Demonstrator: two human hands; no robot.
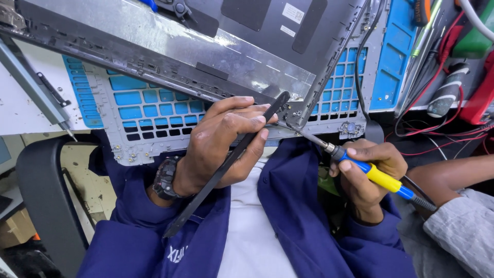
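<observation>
Two hands work at one laptop lid [170,49] lying over a blue-and-grey mat [149,105]. The left hand [221,141] is closed around one long black strip [226,164], which runs from the lid's lower corner down across the palm toward the blue sleeve. The right hand [368,172] is wrapped tight around one soldering iron [378,177] with a blue-and-yellow handle, right of the lid's corner; its metal tip reaches up-left to that same corner, just beside the strip's top end. One watch [164,180] sits on the left wrist. Red and black cables [442,128] lie right of the lid.
</observation>
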